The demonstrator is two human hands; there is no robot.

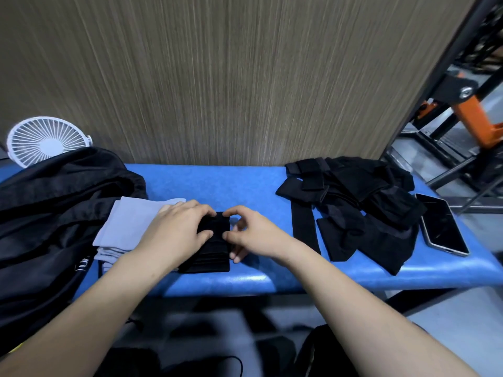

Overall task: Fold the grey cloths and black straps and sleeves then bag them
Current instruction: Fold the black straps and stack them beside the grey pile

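Black stack (pixel 209 251) near the blue table's (pixel 217 183) front edge. Left hand (pixel 177 229) pinches its top piece; right hand (pixel 251 234) has fingers curled at its right edge. Grey cloths (pixel 128 227) left; unfolded black pile (pixel 362 205) right, bare blue between. Phone (pixel 442 227) at right edge.

Two bare forearms reach in from the bottom edge, with no sleeves, gloves, watch or rings showing anywhere on them. The left hand (pixel 178 231) and right hand (pixel 251 235) are bare too (fingernails short and unpainted).
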